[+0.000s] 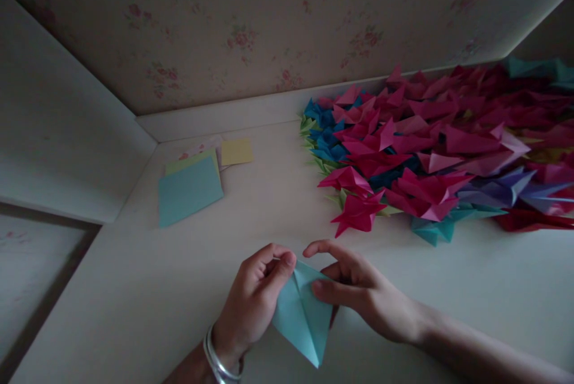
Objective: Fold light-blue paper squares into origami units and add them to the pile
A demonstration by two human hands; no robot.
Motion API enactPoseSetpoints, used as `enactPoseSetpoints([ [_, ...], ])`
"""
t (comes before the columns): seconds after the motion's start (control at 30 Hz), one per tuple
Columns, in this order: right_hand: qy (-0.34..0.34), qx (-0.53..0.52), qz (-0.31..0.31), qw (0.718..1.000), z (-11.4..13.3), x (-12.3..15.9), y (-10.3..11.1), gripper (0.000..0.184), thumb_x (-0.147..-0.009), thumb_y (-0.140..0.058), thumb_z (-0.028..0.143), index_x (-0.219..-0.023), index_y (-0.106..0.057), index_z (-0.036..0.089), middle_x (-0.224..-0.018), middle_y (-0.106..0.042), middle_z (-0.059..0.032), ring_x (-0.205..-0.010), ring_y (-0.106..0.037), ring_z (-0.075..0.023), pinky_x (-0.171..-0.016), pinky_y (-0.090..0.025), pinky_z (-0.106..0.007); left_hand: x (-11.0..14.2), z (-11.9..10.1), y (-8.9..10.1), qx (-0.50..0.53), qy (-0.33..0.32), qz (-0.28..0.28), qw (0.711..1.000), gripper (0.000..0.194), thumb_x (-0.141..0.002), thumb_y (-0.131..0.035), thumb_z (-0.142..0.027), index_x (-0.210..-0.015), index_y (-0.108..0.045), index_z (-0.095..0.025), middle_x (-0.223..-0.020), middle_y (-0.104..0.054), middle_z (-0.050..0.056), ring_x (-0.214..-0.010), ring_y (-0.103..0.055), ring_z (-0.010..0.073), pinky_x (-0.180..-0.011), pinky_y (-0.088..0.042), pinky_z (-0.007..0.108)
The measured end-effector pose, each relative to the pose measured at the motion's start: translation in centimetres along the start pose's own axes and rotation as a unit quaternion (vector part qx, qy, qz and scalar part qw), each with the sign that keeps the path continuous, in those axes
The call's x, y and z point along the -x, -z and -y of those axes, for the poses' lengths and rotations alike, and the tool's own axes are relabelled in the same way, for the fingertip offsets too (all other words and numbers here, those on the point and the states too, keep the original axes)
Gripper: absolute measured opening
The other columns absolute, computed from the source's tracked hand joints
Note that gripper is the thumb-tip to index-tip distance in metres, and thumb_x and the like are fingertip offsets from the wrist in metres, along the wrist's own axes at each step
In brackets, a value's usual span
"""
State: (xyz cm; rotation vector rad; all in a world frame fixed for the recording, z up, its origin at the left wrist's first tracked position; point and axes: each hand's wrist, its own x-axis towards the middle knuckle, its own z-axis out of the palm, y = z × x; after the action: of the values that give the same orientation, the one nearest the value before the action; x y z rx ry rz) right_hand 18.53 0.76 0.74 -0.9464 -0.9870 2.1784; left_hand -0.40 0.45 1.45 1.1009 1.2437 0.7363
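A light turquoise sheet of origami paper, folded into a kite-like shape with a crease down its middle, is held between both hands above the white table. My left hand, a silver bangle at its wrist, pinches the paper's upper left corner between thumb and fingers. On the right edge, my right hand grips the paper with its thumb on top and fingers behind. Its index finger is raised and curved, off the paper. The underside of the paper and some fingertips are hidden.
Many folded paper cranes, mostly pink with blue, green, purple and red ones, are heaped at the back right. Flat turquoise paper lies over green paper at the left, near a small yellow square. Floral wallpaper covers the wall behind.
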Motion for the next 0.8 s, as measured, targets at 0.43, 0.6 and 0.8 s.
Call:
enactPoseSetpoints([
  [0.43,0.184,0.223,-0.068,0.955,-0.1,1.2,1.4,0.032,-0.101,-0.046,0.023,-0.131,-0.055,0.026,-0.118,-0.068,-0.0107,-0.097,-0.069,-0.0201,-0.081,-0.057,-0.032,-0.3,-0.3,0.8,0.105,0.025,-0.080,0.991,0.025,-0.086,-0.070,-0.039,-0.076,-0.064,-0.018,-0.067,-0.051,-0.004,-0.062,-0.044,0.0102,-0.054,-0.036,0.018],
  [0.6,0.393,0.471,0.011,0.790,-0.2,0.9,1.3,0.044,-0.090,-0.057,0.002,-0.130,-0.059,0.020,-0.135,-0.059,-0.0153,-0.124,-0.058,-0.0232,-0.098,-0.051,-0.032,-0.2,-0.2,0.5,0.140,0.079,-0.049,0.986,0.022,-0.082,-0.073,-0.039,-0.077,-0.067,-0.018,-0.070,-0.057,-0.003,-0.064,-0.050,0.0116,-0.056,-0.041,0.019],
  [0.8,0.420,0.431,-0.075,0.795,-0.3,0.2,1.5,0.025,-0.095,-0.058,0.006,-0.115,-0.067,0.017,-0.104,-0.074,-0.0113,-0.094,-0.071,-0.0178,-0.080,-0.057,-0.024,0.6,-0.1,0.8,-0.005,0.009,-0.026,1.000,0.037,-0.094,-0.058,-0.047,-0.124,-0.066,-0.027,-0.121,-0.069,0.006,-0.110,-0.062,0.0234,-0.094,-0.046,0.031],
])
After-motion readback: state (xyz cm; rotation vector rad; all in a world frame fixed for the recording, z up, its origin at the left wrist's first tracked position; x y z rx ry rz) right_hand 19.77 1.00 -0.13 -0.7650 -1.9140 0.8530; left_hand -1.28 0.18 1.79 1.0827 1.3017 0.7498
